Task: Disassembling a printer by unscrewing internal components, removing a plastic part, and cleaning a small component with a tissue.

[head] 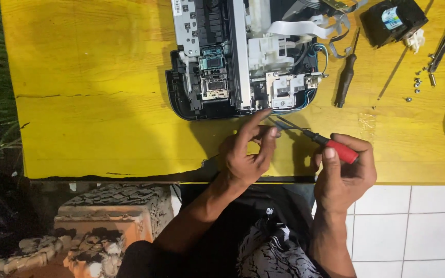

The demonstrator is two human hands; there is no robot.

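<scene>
right hand is clamped round the red-handled screwdriver, tip angled up at the opened printer's near edge so it can reach; left hand pinches thumb to fingers at that tip, forefinger out toward the printer, probably steadying it

2 labels visible – a white rectangular label and a blue-white label, both well beyond the fingertips, at the far edge.

Makeshift repair spot: yellow table with opened printer, scattered screwdrivers, loose screws.
</scene>
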